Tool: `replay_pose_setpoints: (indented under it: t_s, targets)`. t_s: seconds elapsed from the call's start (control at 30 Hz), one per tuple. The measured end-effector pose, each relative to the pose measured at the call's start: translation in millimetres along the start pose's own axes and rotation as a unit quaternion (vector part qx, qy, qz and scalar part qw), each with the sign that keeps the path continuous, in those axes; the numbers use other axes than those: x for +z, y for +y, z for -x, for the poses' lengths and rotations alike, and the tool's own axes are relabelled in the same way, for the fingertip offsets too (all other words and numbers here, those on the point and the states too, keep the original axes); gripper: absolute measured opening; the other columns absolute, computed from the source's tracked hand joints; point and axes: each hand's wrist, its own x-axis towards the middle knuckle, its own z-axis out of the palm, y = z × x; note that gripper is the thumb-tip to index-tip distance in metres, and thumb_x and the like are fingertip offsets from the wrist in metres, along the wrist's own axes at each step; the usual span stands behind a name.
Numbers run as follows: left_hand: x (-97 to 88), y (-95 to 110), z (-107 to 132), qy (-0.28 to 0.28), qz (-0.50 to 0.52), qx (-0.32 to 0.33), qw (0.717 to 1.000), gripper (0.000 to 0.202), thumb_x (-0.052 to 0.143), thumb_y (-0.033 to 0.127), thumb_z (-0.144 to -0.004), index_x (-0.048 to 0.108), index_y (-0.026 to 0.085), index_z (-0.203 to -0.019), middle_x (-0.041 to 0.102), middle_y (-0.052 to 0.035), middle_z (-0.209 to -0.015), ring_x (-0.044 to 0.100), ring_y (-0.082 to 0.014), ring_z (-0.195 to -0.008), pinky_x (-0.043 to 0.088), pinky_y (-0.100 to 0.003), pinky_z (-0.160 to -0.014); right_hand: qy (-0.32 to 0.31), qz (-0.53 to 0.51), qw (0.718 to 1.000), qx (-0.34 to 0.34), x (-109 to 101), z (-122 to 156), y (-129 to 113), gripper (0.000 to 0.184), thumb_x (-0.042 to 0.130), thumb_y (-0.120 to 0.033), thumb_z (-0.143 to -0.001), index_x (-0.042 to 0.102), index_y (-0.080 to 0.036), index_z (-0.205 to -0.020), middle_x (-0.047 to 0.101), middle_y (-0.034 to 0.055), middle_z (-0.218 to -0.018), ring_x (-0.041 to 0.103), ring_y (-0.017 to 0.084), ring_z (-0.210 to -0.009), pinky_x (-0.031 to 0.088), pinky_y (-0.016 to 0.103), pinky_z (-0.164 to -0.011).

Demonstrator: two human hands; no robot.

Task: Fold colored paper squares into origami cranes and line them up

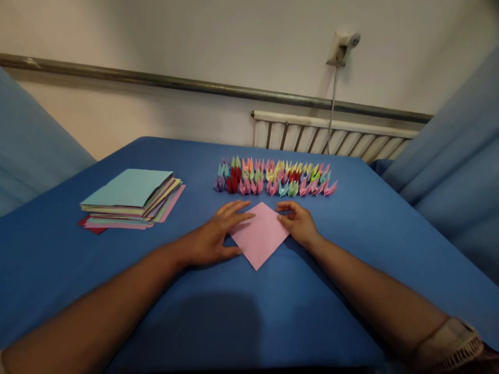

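A pink square of paper [260, 235] lies turned like a diamond on the blue table [351, 249] in front of me. My left hand [213, 236] rests flat at its left corner, fingers stretched out over the paper's upper left edge. My right hand [298, 222] sits at the right corner, fingers curled and pinching that edge of the paper. Just beyond the paper stand rows of small folded paper cranes [275, 177] in many colours.
A stack of coloured paper sheets [132, 200], light blue on top, lies at the left of the table. Blue curtains [452, 161] hang at both sides. A metal rail [195, 84], a radiator [331, 136] and a wall socket with a cable [340, 49] are behind the table.
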Motion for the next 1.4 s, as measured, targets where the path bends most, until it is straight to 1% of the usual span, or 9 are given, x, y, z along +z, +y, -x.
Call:
replay_pose_setpoints:
  t_s: [0.23,0.43,0.57,0.63,0.7,0.87,1.17,1.3,1.4]
  targets:
    - [6.0,11.0,0.8,-0.017,-0.098,0.103,0.99,0.069,0.056,0.011,-0.077,0.041,0.03,-0.142,0.032,-0.0051,-0.156,0.018,-0.0315,-0.146,0.024,-0.055,-0.115,0.017,-0.1,0.994,0.042,-7.0,-4.4,-7.6,0.032,0.074,-0.032,-0.058,0.062,-0.018,-0.084,0.064,0.0007,-0.08,0.057,0.013,-0.066,0.045,0.027,-0.064]
    - [15.6,6.8,-10.4,0.03,-0.138,0.126,0.982,0.045,0.052,0.018,-0.088,0.051,0.024,-0.132,0.056,-0.0079,-0.137,0.04,-0.0267,-0.135,0.027,-0.05,-0.113,-0.023,0.027,0.999,0.028,-1.6,-3.1,0.9,0.022,0.064,-0.034,-0.069,0.062,-0.019,-0.084,0.059,-0.0026,-0.063,0.05,0.012,-0.053,0.04,0.025,-0.052]
    - [12.6,0.8,-10.8,0.095,-0.137,0.09,0.982,0.025,0.049,0.017,-0.091,0.06,0.021,-0.113,0.067,-0.0061,-0.116,0.056,-0.022,-0.117,0.032,-0.045,-0.109,-0.012,0.189,0.971,-0.144,-2.5,9.6,-11.4,0.018,0.057,-0.034,-0.082,0.063,-0.02,-0.091,0.067,0.0058,-0.094,0.061,0.019,-0.085,0.049,0.033,-0.073]
    - [11.9,0.7,-10.5,0.103,-0.132,0.061,0.984,0.019,0.049,0.02,-0.091,0.062,0.02,-0.106,0.069,-0.006,-0.108,0.06,-0.0219,-0.107,0.037,-0.044,-0.104,-0.047,0.246,0.93,-0.27,-3.6,19.5,-22.0,0.032,0.059,-0.037,-0.085,0.06,-0.021,-0.112,0.06,0.0098,-0.122,0.054,0.024,-0.114,0.042,0.041,-0.095]
    - [13.0,1.9,-10.7,0.092,-0.119,0.028,0.988,0.017,0.049,0.024,-0.093,0.064,0.02,-0.1,0.07,-0.0061,-0.101,0.061,-0.0217,-0.099,0.043,-0.04,-0.095,-0.109,0.294,0.895,-0.318,-3.1,27.4,-28.5,0.051,0.067,-0.043,-0.08,0.053,-0.021,-0.124,0.059,0.0102,-0.126,0.052,0.026,-0.117,0.037,0.044,-0.101]
    - [15.5,-2.3,-14.3,0.06,-0.065,-0.057,0.994,0.022,0.056,0.027,-0.087,0.064,0.018,-0.106,0.069,-0.0064,-0.099,0.062,-0.0212,-0.092,0.047,-0.034,-0.083,-0.125,0.387,0.88,-0.244,1.1,21.9,-17.4,0.01,0.057,-0.023,-0.088,0.063,-0.021,-0.096,0.066,0.0051,-0.096,0.058,0.02,-0.094,0.041,0.037,-0.088]
    - [10.5,-34.4,-18.4,0.128,-0.099,-0.169,0.972,0.038,0.058,0.034,-0.084,0.061,0.016,-0.117,0.068,-0.0096,-0.103,0.06,-0.0262,-0.098,0.048,-0.039,-0.086,-0.049,0.456,0.878,-0.14,-2.1,12.6,-12.5,0.01,0.059,-0.027,-0.084,0.058,-0.019,-0.078,0.061,0.0048,-0.09,0.055,0.019,-0.089,0.041,0.034,-0.087]
    - [12.2,-25.8,-17.7,0.144,-0.136,-0.055,0.979,0.031,0.052,0.024,-0.088,0.062,0.018,-0.117,0.063,-0.0101,-0.121,0.053,-0.0261,-0.117,0.04,-0.045,-0.102,-0.023,0.478,0.867,-0.138,-0.6,16.0,-11.7,0.023,0.058,-0.028,-0.084,0.059,-0.017,-0.104,0.061,0.0088,-0.103,0.055,0.023,-0.1,0.042,0.036,-0.09]
    - [16.3,-12.7,-17.6,0.051,-0.087,0.065,0.993,0.03,0.047,0.021,-0.092,0.064,0.022,-0.117,0.063,-0.0072,-0.125,0.053,-0.021,-0.12,0.038,-0.042,-0.107,-0.032,0.487,0.86,-0.15,-1.7,16.4,-9.2,0.026,0.053,-0.024,-0.087,0.056,-0.016,-0.111,0.061,0.0106,-0.108,0.056,0.023,-0.1,0.043,0.036,-0.09]
